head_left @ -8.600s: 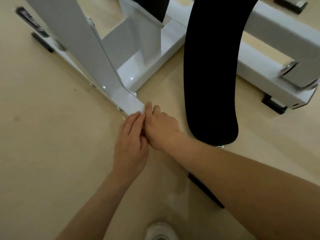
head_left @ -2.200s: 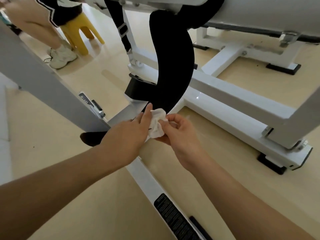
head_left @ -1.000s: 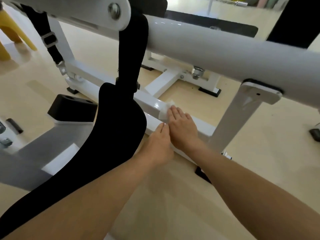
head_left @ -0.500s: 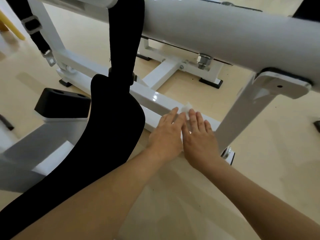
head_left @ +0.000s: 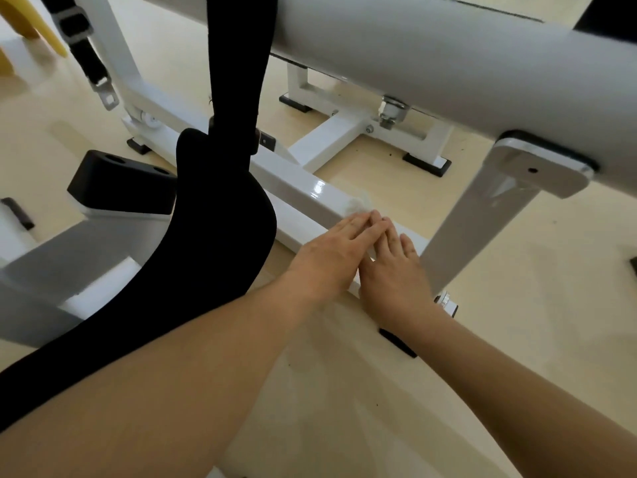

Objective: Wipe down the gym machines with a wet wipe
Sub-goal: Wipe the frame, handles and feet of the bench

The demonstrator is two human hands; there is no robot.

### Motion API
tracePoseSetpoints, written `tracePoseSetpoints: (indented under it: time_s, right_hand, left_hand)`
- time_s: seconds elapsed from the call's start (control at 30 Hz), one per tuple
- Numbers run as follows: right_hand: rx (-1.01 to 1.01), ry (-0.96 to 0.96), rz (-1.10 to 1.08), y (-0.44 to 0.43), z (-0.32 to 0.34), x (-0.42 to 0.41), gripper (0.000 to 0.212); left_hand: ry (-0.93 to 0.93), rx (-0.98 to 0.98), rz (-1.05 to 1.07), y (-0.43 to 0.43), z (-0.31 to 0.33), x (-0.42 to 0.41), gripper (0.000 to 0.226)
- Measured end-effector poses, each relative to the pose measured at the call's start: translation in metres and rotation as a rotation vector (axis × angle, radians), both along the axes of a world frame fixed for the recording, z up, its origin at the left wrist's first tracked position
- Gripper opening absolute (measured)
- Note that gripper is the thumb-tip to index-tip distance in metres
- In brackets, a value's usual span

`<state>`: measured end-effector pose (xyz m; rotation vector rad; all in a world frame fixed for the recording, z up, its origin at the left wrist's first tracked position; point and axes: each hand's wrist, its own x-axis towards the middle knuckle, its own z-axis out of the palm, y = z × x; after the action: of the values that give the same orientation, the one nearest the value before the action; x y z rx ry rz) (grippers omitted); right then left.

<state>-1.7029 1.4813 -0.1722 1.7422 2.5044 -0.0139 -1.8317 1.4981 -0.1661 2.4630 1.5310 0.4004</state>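
Both hands lie flat, fingers out straight, on the low white rail (head_left: 310, 193) of the machine: the left hand (head_left: 336, 251) slightly ahead, the right hand (head_left: 394, 270) just beside it and touching it at the fingers. Neither is closed around anything; they press the wipe (head_left: 358, 203) down, and only a crumpled white corner of it shows past the fingertips, lying on the rail's top face. The step in hand looks like wiping along this rail, near where the slanted post (head_left: 482, 219) meets it. Next, I'd say, the hands need to slide the wipe up the rail toward the black pad (head_left: 220, 215), keeping it flat under the palms so it doesn't bunch, then take the side face. By my count: two hands, one wipe, one rail being cleaned, one thick grey tube (head_left: 448, 60) overhead, one black block (head_left: 117, 182) at the left, one strap with a buckle (head_left: 86, 50).
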Motion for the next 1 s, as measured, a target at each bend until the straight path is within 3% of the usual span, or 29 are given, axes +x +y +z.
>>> tracePoseSetpoints:
  time_s: [0.13,0.27,0.37,0.53,0.67,0.8,0.93,1.0]
  right_hand:
    - [0.148,0.107,0.022,-0.019,-0.009,0.013,0.060]
    - [0.285,0.478,0.034,-0.027,-0.020,0.025,0.043]
    - [0.364,0.761,-0.131,-0.037,-0.018,0.024,0.042]
    - [0.258,1.027,-0.475,-0.054,-0.016,0.026,0.042]
    - [0.133,1.006,-0.559,-0.067,-0.015,0.039,0.040]
    - [0.038,0.943,-0.532,-0.087,-0.018,0.042,0.036]
    - [-0.040,0.895,-0.493,-0.090,-0.024,0.039,0.038]
    - [-0.100,0.848,-0.495,-0.087,-0.029,0.040,0.035]
  left_hand:
    - [0.047,0.137,0.079,0.011,0.002,0.006,0.056]
    - [0.092,0.208,0.119,0.033,0.006,0.002,0.023]
    - [0.021,0.185,0.158,0.037,0.003,0.002,0.023]
    - [-0.172,0.199,0.095,0.006,-0.012,0.042,0.039]
    - [-0.376,0.248,0.035,-0.004,-0.026,0.050,0.037]
    - [-0.572,0.155,0.338,0.003,-0.029,0.027,0.039]
    - [-0.616,0.089,0.578,0.025,-0.041,-0.005,0.019]
    - [-0.467,-0.056,0.597,0.032,-0.063,-0.018,0.028]
